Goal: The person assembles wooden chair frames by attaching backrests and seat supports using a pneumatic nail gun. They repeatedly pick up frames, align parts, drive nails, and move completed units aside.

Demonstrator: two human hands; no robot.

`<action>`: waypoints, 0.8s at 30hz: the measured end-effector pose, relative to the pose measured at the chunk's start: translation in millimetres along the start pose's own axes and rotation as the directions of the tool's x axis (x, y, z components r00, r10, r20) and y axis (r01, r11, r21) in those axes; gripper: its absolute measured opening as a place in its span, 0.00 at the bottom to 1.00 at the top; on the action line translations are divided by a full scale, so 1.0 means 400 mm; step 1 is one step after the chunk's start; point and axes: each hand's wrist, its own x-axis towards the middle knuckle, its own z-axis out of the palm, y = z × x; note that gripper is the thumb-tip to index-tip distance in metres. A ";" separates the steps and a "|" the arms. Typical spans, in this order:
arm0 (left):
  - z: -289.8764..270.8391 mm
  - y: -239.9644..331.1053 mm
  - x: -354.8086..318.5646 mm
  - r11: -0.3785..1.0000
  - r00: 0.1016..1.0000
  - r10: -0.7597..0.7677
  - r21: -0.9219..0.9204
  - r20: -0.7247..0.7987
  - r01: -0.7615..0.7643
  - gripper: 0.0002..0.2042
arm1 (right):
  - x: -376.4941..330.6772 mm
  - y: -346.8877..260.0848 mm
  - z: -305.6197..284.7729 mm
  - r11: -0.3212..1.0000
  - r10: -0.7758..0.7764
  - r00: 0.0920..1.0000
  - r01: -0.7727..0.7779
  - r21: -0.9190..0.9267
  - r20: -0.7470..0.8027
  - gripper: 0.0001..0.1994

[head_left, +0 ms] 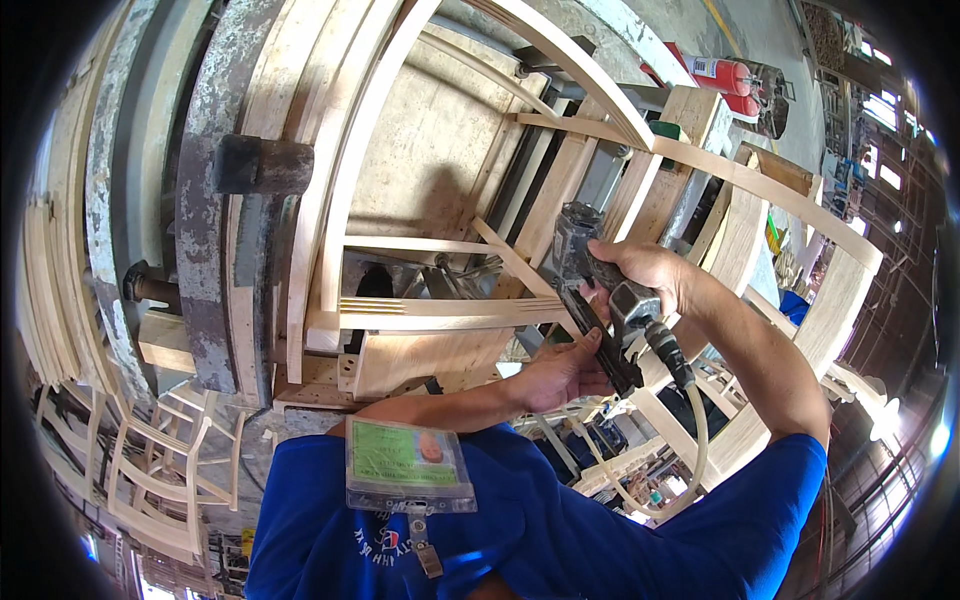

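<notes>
A dark air nail gun (632, 303) is between my two hands, over the right end of a pale wooden frame rail (440, 315). My right hand (650, 272) is closed round its handle, below the bulky head. Fingers of my left hand (562, 376) grip the long black magazine (612, 355), thumb on top. The gun's nose is close to the frame's corner; whether it touches the wood I cannot tell. An air hose (697, 430) runs from the handle down past my right forearm. The frame has curved rails (570, 55) reaching away from me.
On the left stands a worn metal clamp bar (205, 230) with a dark cylindrical end (262, 165). Slatted wooden chair frames (165, 465) stand at lower left. Red fire extinguishers (722, 75) are at far right. Stacked timber strips (60, 300) line the left edge.
</notes>
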 end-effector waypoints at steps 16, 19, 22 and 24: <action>0.086 0.441 0.004 0.858 0.896 0.434 0.346 -0.095 -0.379 0.36 | -0.083 -0.028 0.138 -0.361 -0.730 0.678 -0.273 -0.892 0.088 0.35; 0.060 0.457 0.094 0.876 0.876 0.447 0.284 -0.181 -0.389 0.25 | -0.070 -0.070 0.127 -0.306 -0.737 0.676 -0.325 -0.895 0.006 0.39; 0.062 0.461 0.129 0.891 0.895 0.413 0.277 -0.168 -0.359 0.24 | -0.045 -0.071 0.086 -0.287 -0.729 0.683 -0.346 -0.893 -0.031 0.35; 0.058 0.461 0.144 0.897 0.900 0.403 0.268 -0.167 -0.352 0.24 | -0.022 -0.069 0.063 -0.286 -0.741 0.671 -0.350 -0.892 -0.025 0.34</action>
